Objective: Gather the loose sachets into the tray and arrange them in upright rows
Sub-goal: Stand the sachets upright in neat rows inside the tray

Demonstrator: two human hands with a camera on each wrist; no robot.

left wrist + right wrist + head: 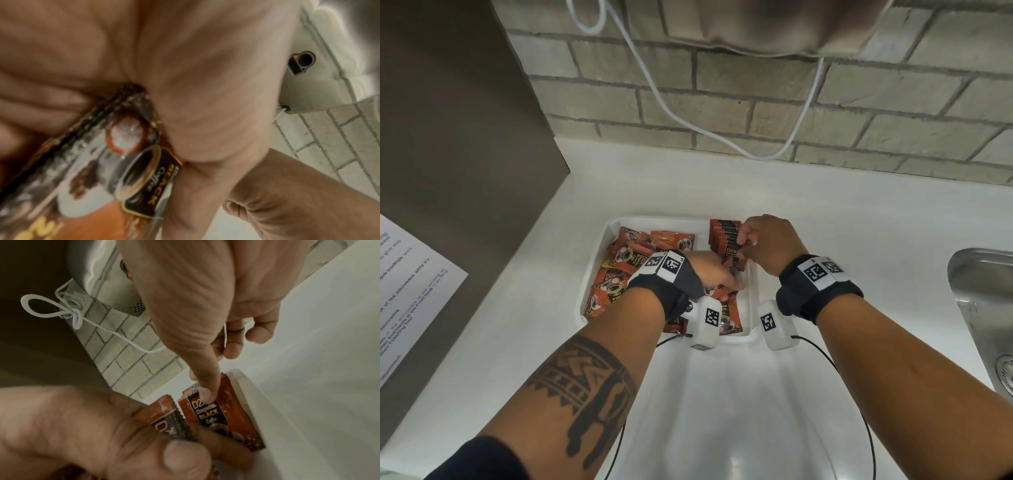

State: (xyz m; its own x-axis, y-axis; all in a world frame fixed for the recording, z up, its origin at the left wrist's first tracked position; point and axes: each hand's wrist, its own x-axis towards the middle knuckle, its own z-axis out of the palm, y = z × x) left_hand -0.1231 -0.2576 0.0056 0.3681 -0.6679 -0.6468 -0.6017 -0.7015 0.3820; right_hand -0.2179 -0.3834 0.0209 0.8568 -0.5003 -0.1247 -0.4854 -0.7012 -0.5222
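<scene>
A white tray (pixel 664 222) sits on the white counter. Loose red coffee sachets (pixel 619 270) lie jumbled in its left and near parts. An upright row of sachets (pixel 724 236) stands along its right side. My right hand (pixel 744 245) is at the near end of that row, its thumb (pixel 206 395) pressed on the front sachet (pixel 216 415) and its other fingers curled beside it. My left hand (pixel 732 282) is low in the tray just in front of the row and pinches a sachet (pixel 164 413) between thumb and fingers. That sachet (pixel 131 162) shows close against the palm.
A steel sink (pixel 983 308) is set into the counter at far right. A printed sheet (pixel 410 291) lies at left below a brown panel. A white cable (pixel 688 120) hangs down the brick wall from a wall unit (pixel 756 24) above the tray.
</scene>
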